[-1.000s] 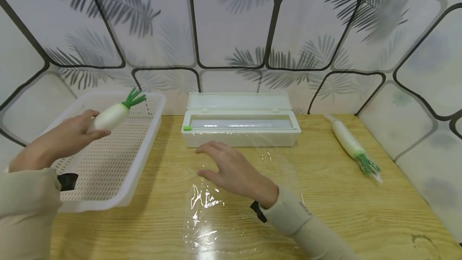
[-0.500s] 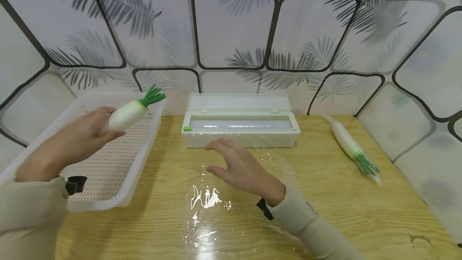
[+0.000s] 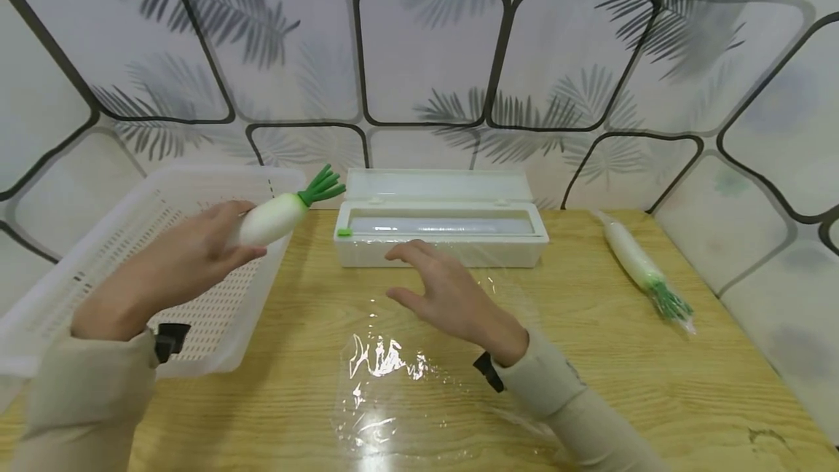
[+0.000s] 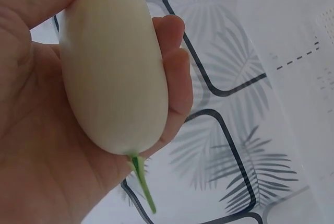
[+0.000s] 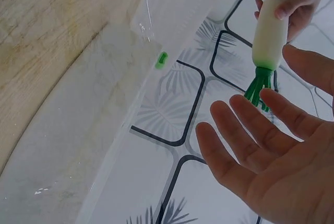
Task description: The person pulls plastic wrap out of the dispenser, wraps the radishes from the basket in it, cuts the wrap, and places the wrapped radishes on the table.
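Observation:
My left hand [image 3: 190,257] holds a white radish [image 3: 272,220] with short green stalks above the right side of the white basket. In the left wrist view the fingers and thumb wrap round the radish [image 4: 115,72], its thin green root end pointing down. My right hand [image 3: 452,293] hovers over a sheet of clear plastic wrap [image 3: 387,384], fingers spread and relaxed, with nothing in them. The wrap runs from the white wrap dispenser box [image 3: 439,253], whose lid stands up. In the right wrist view the right hand [image 5: 271,156] is palm-up in the picture, fingers apart.
A perforated white plastic basket [image 3: 258,297] stands at the left. On the right of the wooden table [image 3: 623,399] lies another radish [image 3: 632,257], wrapped in clear film. A small green slider [image 3: 344,232] sits at the dispenser's left end. A patterned wall backs the table.
My left hand has carried the radish to the right, from over the basket's middle toward the dispenser. The right hand has drifted slightly right and stays relaxed.

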{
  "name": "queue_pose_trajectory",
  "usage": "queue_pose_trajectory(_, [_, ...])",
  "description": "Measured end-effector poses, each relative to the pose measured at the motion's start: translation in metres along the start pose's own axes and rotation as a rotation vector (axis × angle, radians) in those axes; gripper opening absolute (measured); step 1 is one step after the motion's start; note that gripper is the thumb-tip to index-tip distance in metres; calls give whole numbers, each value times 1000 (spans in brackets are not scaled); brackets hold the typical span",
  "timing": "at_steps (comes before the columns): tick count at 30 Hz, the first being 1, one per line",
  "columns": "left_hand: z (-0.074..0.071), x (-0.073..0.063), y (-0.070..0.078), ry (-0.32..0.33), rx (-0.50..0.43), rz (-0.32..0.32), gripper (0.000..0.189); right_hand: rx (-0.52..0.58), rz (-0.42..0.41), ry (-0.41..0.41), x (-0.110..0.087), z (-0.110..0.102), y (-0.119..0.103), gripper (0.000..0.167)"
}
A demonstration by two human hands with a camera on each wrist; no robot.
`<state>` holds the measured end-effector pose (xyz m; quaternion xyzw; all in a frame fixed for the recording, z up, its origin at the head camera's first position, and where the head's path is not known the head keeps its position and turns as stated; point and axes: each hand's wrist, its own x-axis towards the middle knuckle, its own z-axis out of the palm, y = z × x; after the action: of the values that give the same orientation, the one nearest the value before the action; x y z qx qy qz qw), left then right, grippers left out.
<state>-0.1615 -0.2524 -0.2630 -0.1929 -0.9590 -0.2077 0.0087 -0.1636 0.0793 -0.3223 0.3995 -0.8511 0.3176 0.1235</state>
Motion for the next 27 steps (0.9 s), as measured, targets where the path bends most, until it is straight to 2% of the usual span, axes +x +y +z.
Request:
queue_pose_trajectory(6, [12, -1, 11, 3, -24, 62, 55, 26, 15, 50, 0, -2, 2, 40])
queue_pose_trajectory(14, [24, -4, 26, 54, 3, 142, 49, 39, -7, 169, -1, -4, 7, 43])
queue_pose_trajectory(19, [31, -5, 32, 63, 20, 176, 51, 43, -1, 193, -2, -7, 8, 45])
queue_pose_trajectory(27, [47, -3, 42, 90, 38, 282, 47, 69, 43, 218, -2, -7, 9, 66])
